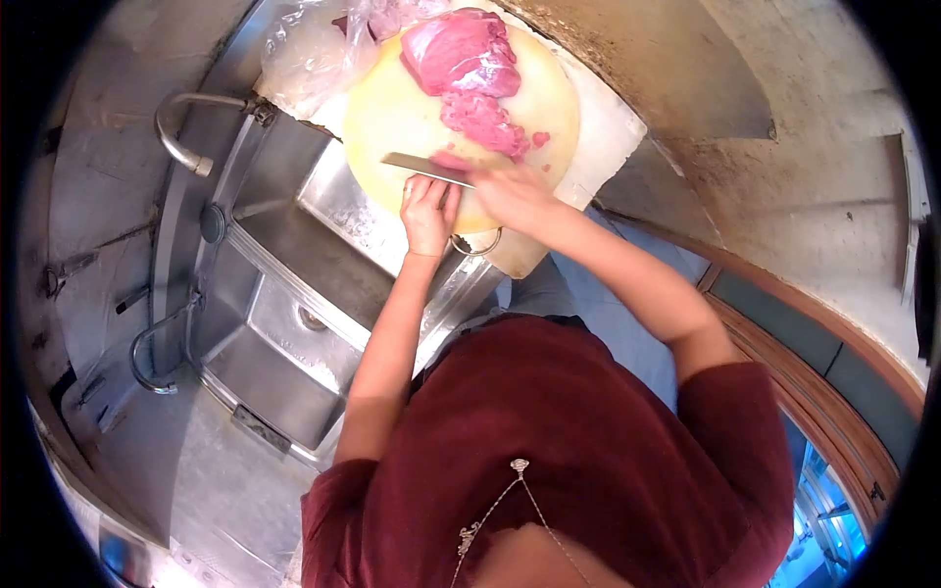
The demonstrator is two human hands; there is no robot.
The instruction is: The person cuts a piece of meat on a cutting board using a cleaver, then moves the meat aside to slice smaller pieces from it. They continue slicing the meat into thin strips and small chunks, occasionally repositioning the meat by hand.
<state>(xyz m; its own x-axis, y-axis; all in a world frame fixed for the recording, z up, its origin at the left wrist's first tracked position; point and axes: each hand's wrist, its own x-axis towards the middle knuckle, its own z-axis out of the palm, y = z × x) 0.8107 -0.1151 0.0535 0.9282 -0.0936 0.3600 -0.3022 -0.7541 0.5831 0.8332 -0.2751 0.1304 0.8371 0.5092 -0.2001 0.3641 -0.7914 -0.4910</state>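
A round, pale yellow cutting board (pixel 377 122) carries a large piece of raw meat (pixel 461 54) at its far side. Nearer lies a heap of cut raw meat (pixel 482 120), with small scraps to its right. My right hand (pixel 510 196), slightly blurred, is closed round the handle of a knife (pixel 423 167), whose broad blade points left across the board. Just on the near side of the blade is my left hand (pixel 428 211), fingers bent and close together, pressed down at the board. Whatever lies under those fingertips is hidden.
A clear plastic bag (pixel 319 54) lies left of the board. A metal ring handle (pixel 476 242) sticks out at the board's near edge. To the left are a steel sink (pixel 284 343) and a curved faucet (pixel 181 127). A stained wall (pixel 667 69) rises at the right.
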